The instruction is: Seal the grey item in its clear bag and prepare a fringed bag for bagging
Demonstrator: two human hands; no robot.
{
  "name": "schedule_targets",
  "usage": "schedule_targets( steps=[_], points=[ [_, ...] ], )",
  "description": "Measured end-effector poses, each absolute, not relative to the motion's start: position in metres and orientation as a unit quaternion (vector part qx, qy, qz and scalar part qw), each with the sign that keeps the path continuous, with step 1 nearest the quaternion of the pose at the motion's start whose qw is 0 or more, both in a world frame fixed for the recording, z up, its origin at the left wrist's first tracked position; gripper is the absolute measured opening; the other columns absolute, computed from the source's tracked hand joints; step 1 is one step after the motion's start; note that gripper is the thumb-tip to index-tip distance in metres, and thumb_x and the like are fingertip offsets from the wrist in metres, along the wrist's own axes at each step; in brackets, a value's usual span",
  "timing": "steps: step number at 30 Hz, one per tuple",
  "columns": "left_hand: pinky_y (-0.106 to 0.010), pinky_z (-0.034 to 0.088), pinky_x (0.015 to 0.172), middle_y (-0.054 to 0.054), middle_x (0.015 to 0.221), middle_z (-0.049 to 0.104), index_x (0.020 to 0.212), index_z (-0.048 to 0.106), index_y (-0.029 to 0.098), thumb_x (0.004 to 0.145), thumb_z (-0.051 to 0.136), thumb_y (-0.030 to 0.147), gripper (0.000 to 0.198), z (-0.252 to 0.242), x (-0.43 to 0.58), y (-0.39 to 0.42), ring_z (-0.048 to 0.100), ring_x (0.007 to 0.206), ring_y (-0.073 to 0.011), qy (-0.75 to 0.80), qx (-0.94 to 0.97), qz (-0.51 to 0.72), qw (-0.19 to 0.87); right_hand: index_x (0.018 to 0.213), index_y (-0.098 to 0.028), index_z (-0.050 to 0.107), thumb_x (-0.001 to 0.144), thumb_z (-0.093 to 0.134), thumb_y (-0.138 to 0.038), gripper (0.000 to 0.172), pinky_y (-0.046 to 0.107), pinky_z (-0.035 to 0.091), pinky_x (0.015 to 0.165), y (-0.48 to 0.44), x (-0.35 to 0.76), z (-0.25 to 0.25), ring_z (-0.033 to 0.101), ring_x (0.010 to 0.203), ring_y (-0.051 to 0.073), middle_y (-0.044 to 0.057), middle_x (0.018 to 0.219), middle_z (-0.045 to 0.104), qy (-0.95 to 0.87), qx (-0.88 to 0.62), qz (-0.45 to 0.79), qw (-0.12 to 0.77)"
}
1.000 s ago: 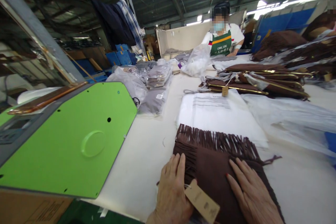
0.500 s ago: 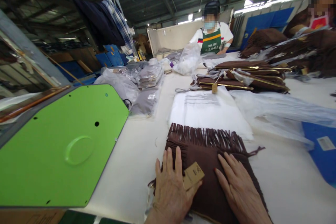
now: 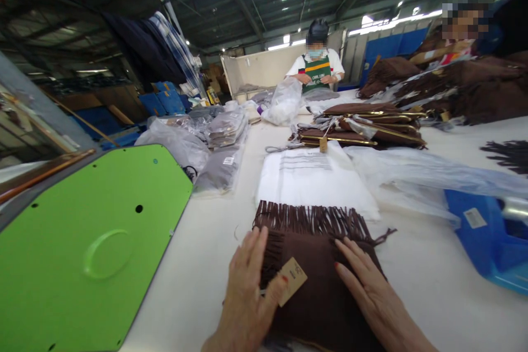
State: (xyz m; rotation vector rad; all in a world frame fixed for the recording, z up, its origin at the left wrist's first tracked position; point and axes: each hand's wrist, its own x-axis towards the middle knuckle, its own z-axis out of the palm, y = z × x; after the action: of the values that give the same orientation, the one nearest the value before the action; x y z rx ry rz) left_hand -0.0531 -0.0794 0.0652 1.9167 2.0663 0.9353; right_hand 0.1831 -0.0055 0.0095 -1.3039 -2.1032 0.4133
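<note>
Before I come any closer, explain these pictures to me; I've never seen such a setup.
No robot here: a person uses two bare hands, and every picture comes from one camera worn on that person's head, facing forward and down. The left hand and right hand rest open on what looks like a dark-brown fringed bag; neither grips it. The left hand's thumb overlaps a cardboard tag. Beyond the bag, on the white tabletop, lie printed white sheeting and a pile of brown, gold-trimmed articles. A green panel is at the left.
</note>
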Motion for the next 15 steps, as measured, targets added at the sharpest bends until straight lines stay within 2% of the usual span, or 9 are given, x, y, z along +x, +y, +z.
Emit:
schedule_targets(
  steps=[2, 4, 6, 8, 11, 13, 15],
  points=[
    [-0.048, 0.033, 0.103, -0.016, 0.132, 0.047, 0.128, 0.043, 0.013, 0.083, 0.042, 0.05, 0.058, 0.074, -0.073, -0.065, 0.043, 0.122, -0.0272, 0.747, 0.516, 0.386, 0.164, 0.126, -0.022, 0.05, 0.083, 0.039, -0.054, 0.054, 0.048, 0.036, 0.102, 0.006, 0.203, 0.031, 0.042, 0.125, 0.025, 0.008, 0.135, 0.047, -0.706, -0.563, 0.258, 0.345],
    [-0.045, 0.042, 0.093, -0.017, 0.112, 0.06, 0.11, 0.054, 0.01, 0.075, 0.052, 0.052, 0.055, 0.078, -0.093, -0.047, 0.056, 0.105, -0.0281, 0.762, 0.402, 0.41, 0.298, 0.118, -0.019, 0.054, 0.073, 0.047, -0.062, 0.062, 0.05, 0.034, 0.103, 0.019, 0.229, 0.045, 0.046, 0.121, 0.029, 0.012, 0.129, 0.053, -0.593, -0.619, 0.352, 0.375],
    [-0.039, 0.047, 0.082, -0.014, 0.095, 0.067, 0.096, 0.059, 0.009, 0.071, 0.059, 0.051, 0.049, 0.078, -0.108, -0.031, 0.062, 0.09, -0.026, 0.725, 0.334, 0.397, 0.453, 0.108, -0.014, 0.057, 0.064, 0.058, -0.061, 0.065, 0.048, 0.04, 0.098, 0.031, 0.251, 0.05, 0.056, 0.11, 0.032, 0.017, 0.117, 0.061, -0.471, -0.64, 0.465, 0.392],
    [-0.034, 0.048, 0.076, -0.012, 0.088, 0.069, 0.089, 0.061, 0.01, 0.07, 0.064, 0.049, 0.044, 0.074, -0.119, -0.018, 0.064, 0.081, -0.0227, 0.669, 0.295, 0.38, 0.566, 0.097, -0.012, 0.059, 0.059, 0.066, -0.053, 0.057, 0.044, 0.048, 0.092, 0.04, 0.265, 0.046, 0.062, 0.098, 0.032, 0.019, 0.102, 0.067, -0.364, -0.626, 0.57, 0.389],
    [-0.031, 0.048, 0.074, -0.012, 0.088, 0.07, 0.087, 0.063, 0.009, 0.069, 0.069, 0.044, 0.039, 0.068, -0.129, -0.004, 0.065, 0.078, -0.0202, 0.615, 0.244, 0.355, 0.661, 0.087, -0.012, 0.063, 0.068, 0.063, -0.047, 0.04, 0.039, 0.049, 0.089, 0.05, 0.265, 0.038, 0.065, 0.093, 0.029, 0.016, 0.091, 0.07, -0.301, -0.576, 0.683, 0.332],
    [-0.03, 0.049, 0.074, -0.012, 0.089, 0.07, 0.088, 0.065, 0.008, 0.071, 0.069, 0.04, 0.036, 0.064, -0.132, 0.006, 0.065, 0.078, -0.0197, 0.579, 0.207, 0.328, 0.717, 0.086, -0.014, 0.066, 0.079, 0.052, -0.046, 0.036, 0.037, 0.049, 0.087, 0.058, 0.258, 0.035, 0.066, 0.091, 0.026, 0.014, 0.093, 0.07, -0.3, -0.52, 0.748, 0.283],
    [-0.029, 0.049, 0.078, -0.012, 0.089, 0.071, 0.089, 0.067, 0.007, 0.074, 0.068, 0.034, 0.031, 0.06, -0.133, 0.016, 0.066, 0.081, -0.02, 0.528, 0.18, 0.31, 0.77, 0.084, -0.016, 0.067, 0.083, 0.047, -0.043, 0.034, 0.036, 0.05, 0.084, 0.067, 0.251, 0.036, 0.066, 0.089, 0.023, 0.011, 0.092, 0.07, -0.284, -0.464, 0.803, 0.244]
  ],
)
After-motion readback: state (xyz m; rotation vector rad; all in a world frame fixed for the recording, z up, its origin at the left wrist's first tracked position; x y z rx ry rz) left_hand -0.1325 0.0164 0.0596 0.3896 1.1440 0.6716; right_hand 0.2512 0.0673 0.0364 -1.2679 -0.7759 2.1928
